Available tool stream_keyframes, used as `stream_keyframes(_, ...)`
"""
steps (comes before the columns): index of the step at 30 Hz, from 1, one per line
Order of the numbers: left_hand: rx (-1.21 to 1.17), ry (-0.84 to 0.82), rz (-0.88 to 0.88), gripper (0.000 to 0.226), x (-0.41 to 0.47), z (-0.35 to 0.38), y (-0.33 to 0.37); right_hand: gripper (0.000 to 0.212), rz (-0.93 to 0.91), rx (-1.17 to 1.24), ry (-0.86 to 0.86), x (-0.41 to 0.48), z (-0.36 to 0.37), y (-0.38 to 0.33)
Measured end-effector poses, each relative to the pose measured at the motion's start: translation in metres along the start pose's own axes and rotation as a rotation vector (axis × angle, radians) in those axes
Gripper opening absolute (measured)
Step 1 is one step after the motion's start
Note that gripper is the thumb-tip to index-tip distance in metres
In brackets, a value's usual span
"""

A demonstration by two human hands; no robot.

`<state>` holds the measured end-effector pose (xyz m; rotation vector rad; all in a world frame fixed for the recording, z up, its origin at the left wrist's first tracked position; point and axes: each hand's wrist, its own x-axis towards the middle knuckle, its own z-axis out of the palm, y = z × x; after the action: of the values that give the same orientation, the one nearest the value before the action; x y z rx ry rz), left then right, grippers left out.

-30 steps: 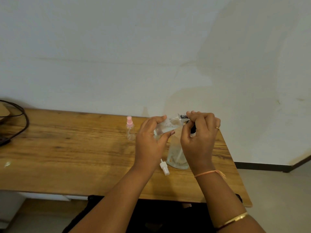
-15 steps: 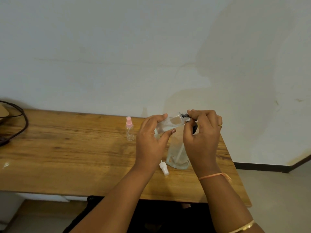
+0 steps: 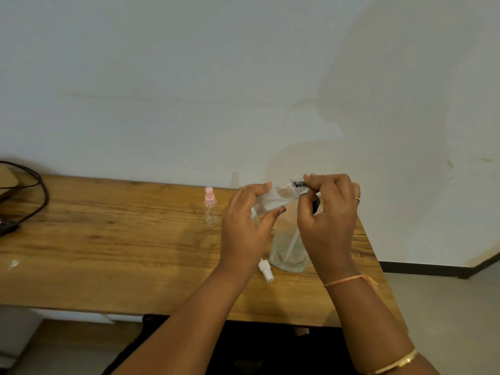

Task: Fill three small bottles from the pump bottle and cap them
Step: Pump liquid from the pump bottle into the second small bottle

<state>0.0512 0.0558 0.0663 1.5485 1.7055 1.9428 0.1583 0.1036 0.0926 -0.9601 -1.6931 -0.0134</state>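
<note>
My left hand grips a small clear bottle, tilted with its neck pointing right. My right hand pinches a black cap at that neck. Behind and below my hands stands the large clear pump bottle on the wooden table; its pump head is mostly hidden by my right hand. A small clear bottle with a pink spray cap stands upright to the left of my hands. A white spray cap lies on the table near my left wrist.
A black cable loops at the table's far left edge beside a brown object. A white wall rises directly behind the table. The table's right edge lies just past my right hand, with floor beyond it.
My right hand's fingers have shifted slightly around the black cap at the bottle's neck. The small bottle stays tilted in my left hand.
</note>
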Motion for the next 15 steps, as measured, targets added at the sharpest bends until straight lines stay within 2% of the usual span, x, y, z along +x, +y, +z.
stream_keyframes(15, 0.067, -0.074, 0.039, 0.042, 0.0009, -0.0047, -0.0071, 0.023, -0.031, -0.029, 0.004, -0.0067, 0.0035, 0.0053)
